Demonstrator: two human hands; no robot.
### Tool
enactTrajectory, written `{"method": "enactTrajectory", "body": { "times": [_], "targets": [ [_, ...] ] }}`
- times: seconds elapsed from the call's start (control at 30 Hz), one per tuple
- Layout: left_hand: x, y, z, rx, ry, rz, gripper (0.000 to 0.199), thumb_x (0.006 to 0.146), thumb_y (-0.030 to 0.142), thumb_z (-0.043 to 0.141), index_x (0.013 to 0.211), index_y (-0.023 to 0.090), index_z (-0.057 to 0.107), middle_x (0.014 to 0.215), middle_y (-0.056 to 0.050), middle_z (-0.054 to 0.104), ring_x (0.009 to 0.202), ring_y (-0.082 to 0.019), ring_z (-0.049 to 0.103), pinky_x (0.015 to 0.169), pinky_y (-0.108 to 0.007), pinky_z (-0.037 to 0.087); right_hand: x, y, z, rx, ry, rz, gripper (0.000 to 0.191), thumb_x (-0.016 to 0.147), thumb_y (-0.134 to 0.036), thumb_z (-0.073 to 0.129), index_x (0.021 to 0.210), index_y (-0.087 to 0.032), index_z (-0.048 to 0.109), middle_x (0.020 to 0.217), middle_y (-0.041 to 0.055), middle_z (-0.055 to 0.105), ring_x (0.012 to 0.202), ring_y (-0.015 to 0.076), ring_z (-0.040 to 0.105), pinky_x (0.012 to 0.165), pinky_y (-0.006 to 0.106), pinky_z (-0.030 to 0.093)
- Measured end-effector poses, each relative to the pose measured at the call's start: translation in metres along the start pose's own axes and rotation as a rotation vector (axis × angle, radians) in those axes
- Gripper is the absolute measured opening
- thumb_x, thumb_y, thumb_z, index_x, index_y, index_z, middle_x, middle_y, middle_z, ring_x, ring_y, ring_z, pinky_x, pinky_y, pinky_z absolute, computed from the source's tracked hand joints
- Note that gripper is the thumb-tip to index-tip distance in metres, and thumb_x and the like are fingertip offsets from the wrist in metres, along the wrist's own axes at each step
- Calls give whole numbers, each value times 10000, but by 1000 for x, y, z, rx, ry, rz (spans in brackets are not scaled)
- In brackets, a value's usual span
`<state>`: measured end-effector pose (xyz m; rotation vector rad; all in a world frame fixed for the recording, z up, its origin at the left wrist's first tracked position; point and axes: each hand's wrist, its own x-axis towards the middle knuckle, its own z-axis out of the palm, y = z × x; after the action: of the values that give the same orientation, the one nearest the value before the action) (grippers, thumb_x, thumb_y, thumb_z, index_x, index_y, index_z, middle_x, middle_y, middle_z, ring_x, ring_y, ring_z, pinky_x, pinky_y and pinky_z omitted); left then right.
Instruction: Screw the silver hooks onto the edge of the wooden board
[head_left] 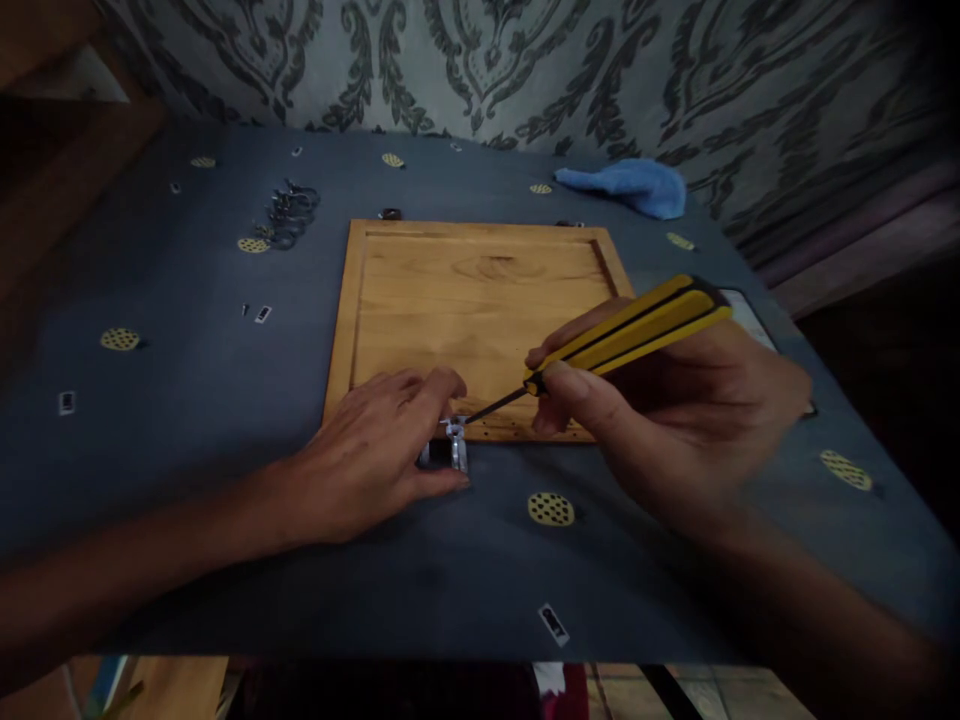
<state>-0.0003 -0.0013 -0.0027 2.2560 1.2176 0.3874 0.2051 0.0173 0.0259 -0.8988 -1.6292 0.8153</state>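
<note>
My right hand is wrapped round the handle of a yellow and black screwdriver, which slants down to the left. Its tip meets or nearly meets a silver metal hinge at the near edge of a framed wooden panel. With thumb and index finger, my left hand steadies that hinge, its other fingers resting over the panel's near left part. The hinge is partly hidden behind those fingers. Several small dark holes or marks run along the panel's near edge, right of the hinge.
Several small metal pieces lie heaped at the back left, and a tiny screw sits nearer. A blue cloth is at the back right. Behind my right hand, a flat pale object shows partly. The patterned wall bounds the table.
</note>
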Motion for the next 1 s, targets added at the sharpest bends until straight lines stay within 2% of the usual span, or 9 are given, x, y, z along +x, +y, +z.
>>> {"method": "enactTrajectory", "body": {
  "times": [0.23, 0.4, 0.5, 0.6, 0.73, 0.87, 1.0],
  "targets": [
    [1, 0, 0, 13, 11, 11, 476, 827, 381, 768, 1149, 242, 447, 1153, -59, 670, 1056, -261, 649, 857, -400, 516, -5, 8, 6, 7, -7, 94, 96, 813, -236, 780, 825, -287, 700, 776, -13, 667, 497, 121, 602, 432, 293, 543],
    [1, 1, 0, 8, 11, 18, 453, 829, 358, 767, 1127, 236, 449, 1146, -57, 670, 1069, -263, 639, 864, -403, 505, -3, 9, 6, 26, -16, 109, 130, 791, -329, 815, 804, -274, 697, 773, -19, 664, 524, 110, 604, 433, 268, 510],
    [1, 2, -1, 12, 14, 20, 450, 822, 352, 774, 1110, 232, 450, 1088, -44, 667, 1014, -255, 642, 832, -390, 503, -3, 9, 6, 17, -34, 99, 168, 786, -365, 824, 789, -270, 685, 761, -21, 658, 522, 112, 602, 429, 269, 501],
    [1, 3, -2, 7, 11, 10, 423, 823, 351, 768, 1076, 233, 450, 1051, -39, 660, 975, -252, 641, 806, -384, 502, -4, 7, 5, -19, -69, 38, 181, 768, -353, 842, 779, -276, 679, 735, -27, 647, 573, 126, 619, 476, 272, 519],
    [1, 3, -2, 5, -4, -3, 419, 823, 356, 761, 1079, 234, 453, 1099, -58, 660, 983, -260, 639, 800, -392, 498, -4, 7, 2, -98, -144, -75, 157, 808, -305, 808, 770, -268, 661, 749, -21, 661, 673, 148, 653, 546, 284, 518],
    [0, 1, 0, 19, 7, 7, 417, 829, 362, 750, 1094, 231, 456, 1072, -55, 656, 970, -260, 636, 783, -384, 491, -3, 6, -4, -146, -252, -169, 104, 854, -218, 753, 864, -265, 661, 802, -19, 686, 754, 146, 667, 646, 288, 535],
    [0, 0, 1, 18, 16, 20, 434, 830, 374, 754, 1108, 227, 455, 1054, -47, 654, 972, -257, 634, 787, -378, 490, 0, 5, -9, -182, -327, -202, 158, 853, -161, 743, 969, -239, 669, 858, -1, 708, 777, 142, 682, 680, 281, 552]
  ]
}}
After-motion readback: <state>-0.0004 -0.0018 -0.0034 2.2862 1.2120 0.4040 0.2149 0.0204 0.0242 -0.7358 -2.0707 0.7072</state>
